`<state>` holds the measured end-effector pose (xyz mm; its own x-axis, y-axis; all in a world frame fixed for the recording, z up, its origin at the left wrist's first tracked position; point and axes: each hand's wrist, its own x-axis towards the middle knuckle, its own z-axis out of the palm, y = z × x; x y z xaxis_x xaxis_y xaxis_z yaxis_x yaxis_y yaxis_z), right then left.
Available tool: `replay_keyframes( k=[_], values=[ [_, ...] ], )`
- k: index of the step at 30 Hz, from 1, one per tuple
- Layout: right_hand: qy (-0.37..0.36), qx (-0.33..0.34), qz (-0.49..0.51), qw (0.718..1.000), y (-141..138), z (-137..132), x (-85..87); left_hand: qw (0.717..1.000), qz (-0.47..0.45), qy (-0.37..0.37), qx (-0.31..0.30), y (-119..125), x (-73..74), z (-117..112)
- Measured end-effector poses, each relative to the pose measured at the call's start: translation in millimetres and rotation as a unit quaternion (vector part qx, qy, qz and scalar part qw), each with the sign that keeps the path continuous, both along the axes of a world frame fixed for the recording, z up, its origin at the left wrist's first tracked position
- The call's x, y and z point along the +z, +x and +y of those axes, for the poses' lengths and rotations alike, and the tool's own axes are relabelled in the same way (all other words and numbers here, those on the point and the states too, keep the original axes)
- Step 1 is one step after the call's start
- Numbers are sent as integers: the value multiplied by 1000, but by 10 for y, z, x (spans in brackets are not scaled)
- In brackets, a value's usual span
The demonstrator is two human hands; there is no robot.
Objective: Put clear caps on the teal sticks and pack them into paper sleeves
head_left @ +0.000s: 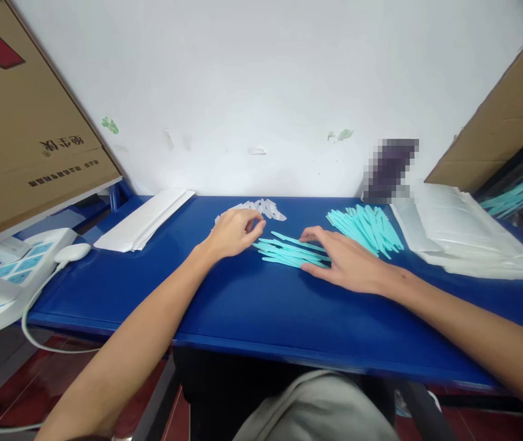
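A small bunch of thin turquoise plastic sticks (284, 250) lies on the blue table (252, 306) between my hands. My left hand (234, 231) is curled, its fingertips pinched together at the left ends of the sticks. My right hand (344, 260) lies flat with fingers stretched over the right ends of the same bunch. A larger pile of the same turquoise sticks (366, 225) sits just behind my right hand. A little heap of clear plastic caps (261, 209) rests behind my left hand.
A stack of white paper sleeves (144, 219) lies at the back left, a pile of clear plastic bags (463, 236) at the right. A white power strip (18, 269) and cardboard boxes (22, 122) stand at the left. Another box (504, 122) leans at the right.
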<state>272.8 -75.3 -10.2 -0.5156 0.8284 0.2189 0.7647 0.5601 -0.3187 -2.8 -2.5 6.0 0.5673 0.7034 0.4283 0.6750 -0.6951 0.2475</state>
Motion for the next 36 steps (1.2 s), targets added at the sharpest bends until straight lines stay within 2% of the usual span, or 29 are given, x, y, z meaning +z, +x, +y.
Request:
replay_keyframes(
  k=[3, 5, 11, 18, 23, 27, 31, 36],
  values=[
    [2, 5, 2, 1000, 10, 34, -37, 997, 46, 7, -61, 54, -22, -52],
    [14, 8, 18, 1000, 32, 80, -71, 995, 68, 1, -79, 100, -55, -82],
    [66, 4, 2, 998, 78, 187, -137, 991, 94, -52, -85, 158, -166, -95],
    [74, 7, -8, 997, 64, 154, -105, 982, 116, -113, -96, 93, -96, -132],
    [126, 13, -15, 992, 37, 83, -31, 981, 117, -121, -100, 96, -92, -138],
    [71, 7, -57, 996, 23, -5, 29, 981, 131, -118, -79, 99, -105, -113],
    [12, 35, -75, 996, 11, -71, 54, 985, 128, -93, -68, 68, -140, -60],
    [8, 79, -66, 995, -13, -72, 57, 990, 101, -66, -75, 41, -188, -7]
  ],
)
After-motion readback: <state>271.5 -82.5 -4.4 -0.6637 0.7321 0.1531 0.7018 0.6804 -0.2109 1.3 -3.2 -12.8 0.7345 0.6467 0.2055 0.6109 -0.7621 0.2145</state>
